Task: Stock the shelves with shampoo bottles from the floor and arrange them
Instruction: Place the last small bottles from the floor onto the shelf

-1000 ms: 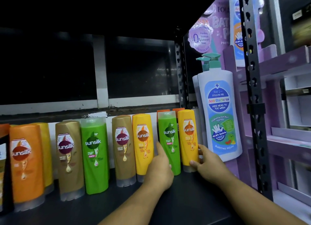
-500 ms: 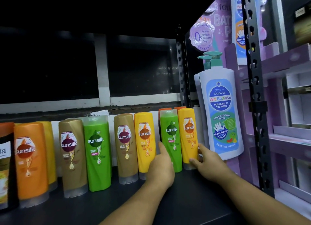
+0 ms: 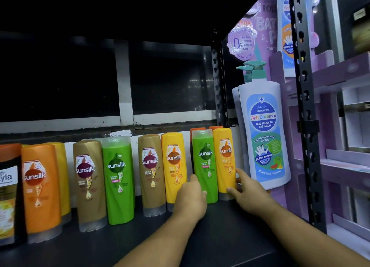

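Observation:
Sunsilk shampoo bottles stand in a row on the dark shelf (image 3: 200,236). My left hand (image 3: 190,200) holds the green bottle (image 3: 205,162) low on its left side, with the thumb across its front. My right hand (image 3: 248,190) holds the yellow bottle (image 3: 225,158) beside it, thumb on the front near the base and fingers along its right side. These two bottles stand touching at the right end of the row, with orange caps showing behind them. To the left stand another yellow bottle (image 3: 174,166), a brown one (image 3: 151,172), a second green one (image 3: 118,178), a second brown one (image 3: 88,182) and an orange one (image 3: 39,188).
A large white pump bottle (image 3: 263,130) of kids' wash hangs on a purple display right of my right hand. A perforated black upright (image 3: 304,110) marks the shelf's right front corner. A dark bottle (image 3: 8,192) stands at the far left. The shelf's back is dark.
Both hands stay on the same two bottles at the right end of the row. Only the view has drifted slightly.

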Demonstrator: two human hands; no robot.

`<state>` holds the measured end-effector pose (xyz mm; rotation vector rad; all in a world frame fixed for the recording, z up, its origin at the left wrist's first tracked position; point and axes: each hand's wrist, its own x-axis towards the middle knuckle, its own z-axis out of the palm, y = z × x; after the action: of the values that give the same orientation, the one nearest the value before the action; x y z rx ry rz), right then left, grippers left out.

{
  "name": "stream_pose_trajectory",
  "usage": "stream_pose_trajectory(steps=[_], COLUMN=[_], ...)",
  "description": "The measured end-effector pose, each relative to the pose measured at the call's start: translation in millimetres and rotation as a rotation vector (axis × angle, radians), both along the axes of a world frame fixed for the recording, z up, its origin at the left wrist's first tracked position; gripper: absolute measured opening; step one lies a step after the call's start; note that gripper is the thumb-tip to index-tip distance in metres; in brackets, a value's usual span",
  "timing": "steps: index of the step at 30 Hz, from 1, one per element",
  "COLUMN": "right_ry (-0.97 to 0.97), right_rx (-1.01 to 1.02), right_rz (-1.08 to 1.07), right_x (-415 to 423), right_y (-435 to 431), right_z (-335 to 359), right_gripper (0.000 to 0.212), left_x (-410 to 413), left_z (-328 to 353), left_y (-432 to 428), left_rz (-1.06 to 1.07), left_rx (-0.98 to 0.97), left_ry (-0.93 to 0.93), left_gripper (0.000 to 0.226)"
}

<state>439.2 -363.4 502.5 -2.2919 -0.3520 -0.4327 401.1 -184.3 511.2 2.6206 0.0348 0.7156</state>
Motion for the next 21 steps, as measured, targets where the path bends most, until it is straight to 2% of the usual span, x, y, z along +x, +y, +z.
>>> stream_pose_trajectory(steps=[3, 7, 10, 13, 15, 17, 19, 21], right_ry=[-0.022, -0.137, -0.288, -0.317, -0.268, -0.208, -0.162, -0.147], right_rx=[0.0, 0.104, 0.119, 0.087, -0.014, -0.217, -0.412, -0.511], right_rz=[-0.011, -0.099, -0.144, 0.012, 0.15, 0.219, 0.275, 0.333], right_x=[1, 1, -2, -11, -22, -33, -46, -62], right_y=[1, 2, -1, 0, 3, 7, 15, 26], right_z=[-1, 0, 0, 1, 3, 6, 9, 10], right_gripper=[0.06, 0.056, 0.026, 0.012, 0.011, 0.013, 0.015, 0.02], left_x=[2, 5, 0, -16, -32, -52, -76, -101], left_z=[-1, 1, 4, 7, 7, 5, 3, 1], left_y=[0, 2, 5, 11, 19, 33, 52, 73], left_rz=[0.007, 0.014, 0.026, 0.002, -0.077, -0.177, -0.235, -0.244], left_rx=[0.006, -0.007, -0.028, -0.011, 0.023, 0.069, 0.124, 0.187], left_ry=[-0.002, -0.033, -0.066, -0.088, -0.049, 0.056, 0.174, 0.237], left_gripper=[0.03, 0.027, 0.023, 0.02, 0.02, 0.023, 0.033, 0.043])
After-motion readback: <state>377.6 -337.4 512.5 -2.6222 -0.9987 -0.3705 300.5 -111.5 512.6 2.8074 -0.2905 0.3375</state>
